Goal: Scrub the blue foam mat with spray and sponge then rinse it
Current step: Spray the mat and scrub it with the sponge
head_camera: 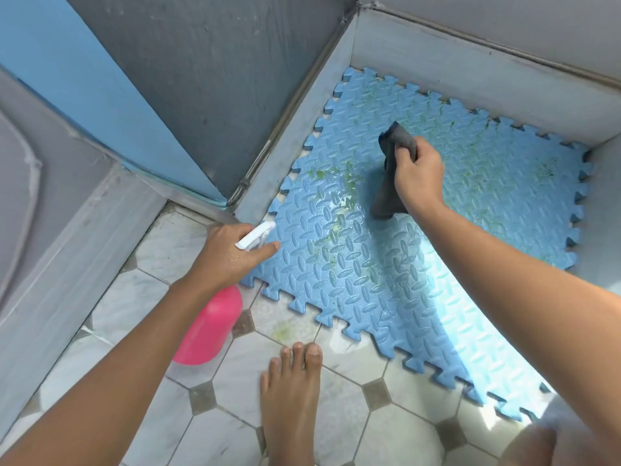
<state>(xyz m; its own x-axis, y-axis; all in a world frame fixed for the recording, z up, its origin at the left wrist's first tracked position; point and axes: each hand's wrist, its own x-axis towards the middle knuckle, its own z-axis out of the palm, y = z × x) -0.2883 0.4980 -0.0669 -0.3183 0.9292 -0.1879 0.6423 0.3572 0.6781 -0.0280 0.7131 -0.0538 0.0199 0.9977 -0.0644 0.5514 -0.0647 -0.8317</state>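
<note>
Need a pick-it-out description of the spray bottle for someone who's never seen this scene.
Find the big blue foam mat in the corner, then its left edge, where the left hand grips a white trigger. The spray bottle hangs below that hand over the tiled floor; its bright pink body is the only pink thing in view.

Bright daylight, perhaps overexposed lower right.

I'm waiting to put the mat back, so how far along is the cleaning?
Early on. Done: a wet patch shows spray has landed on the blue mat. In hand: the left hand holds the pink spray bottle toward it, while the right hand presses a grey cloth onto it. Left: green stains across the mat need scrubbing, and no rinse shows yet.
</note>
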